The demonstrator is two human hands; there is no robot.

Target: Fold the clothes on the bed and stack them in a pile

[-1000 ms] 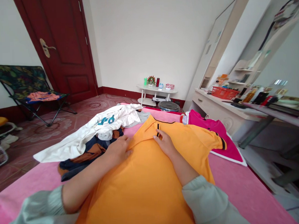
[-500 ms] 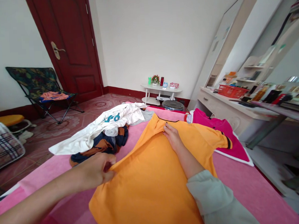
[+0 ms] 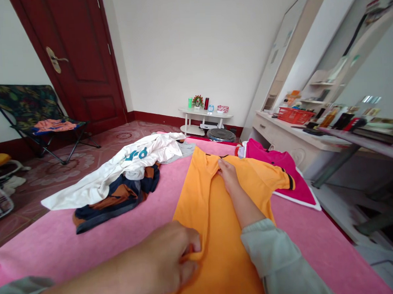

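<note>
An orange T-shirt (image 3: pixel 228 220) with dark trim on its sleeve lies spread on a pink bed cover (image 3: pixel 307 246). My left hand (image 3: pixel 176 257) is closed on the shirt's left side, pinching the fabric in a raised fold. Farther up, near the collar, my right hand (image 3: pixel 228 174) grips the cloth between thumb and fingers; its fingertips are partly hidden. The shirt's left part is folded inward over its middle, while the right sleeve lies flat, reaching over a magenta garment (image 3: pixel 279 158) with white edging.
Left of the shirt lie a white printed garment (image 3: pixel 118 168) and a navy and brown garment (image 3: pixel 120 199). A folding chair (image 3: pixel 33 116) stands by the red door (image 3: pixel 76 61). At the right is a dresser (image 3: pixel 275 134) with a red basket (image 3: pixel 295 114); a low white table (image 3: pixel 204 113) stands behind.
My left hand has moved right and toward me, drawing the shirt's left side inward over its middle. My right hand stays near the collar. The view has shifted slightly right.
</note>
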